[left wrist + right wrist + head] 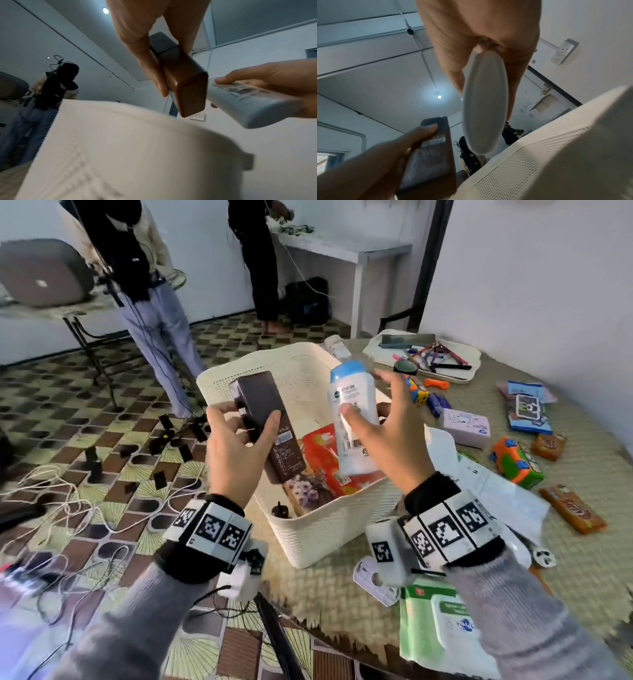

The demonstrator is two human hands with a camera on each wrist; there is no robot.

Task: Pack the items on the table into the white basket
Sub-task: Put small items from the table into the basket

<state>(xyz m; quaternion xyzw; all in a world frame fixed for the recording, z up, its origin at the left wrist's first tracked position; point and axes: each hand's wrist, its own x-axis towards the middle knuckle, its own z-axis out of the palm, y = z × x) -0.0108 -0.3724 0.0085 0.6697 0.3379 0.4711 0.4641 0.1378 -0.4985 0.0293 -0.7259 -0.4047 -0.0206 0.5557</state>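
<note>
Two people (150,268) stand beyond tangled cables (61,491) on the patterned floor (102,378).

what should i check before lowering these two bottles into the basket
1. Left hand grips the brown bottle: ok, thumb and fingers curl round it.
2. Right hand grips the white bottle: ok, thumb on the label, fingers behind.
3. Both bottles are over the white basket: ok, they hang above its opening.
4. Room inside: cannot tell fully; a red packet and a floral pack already fill the near part, while the far part looks free.
5. Bottles apart from each other: ok in the head view; the left wrist view shows them close.
6. Caps shut: cannot tell.
</note>
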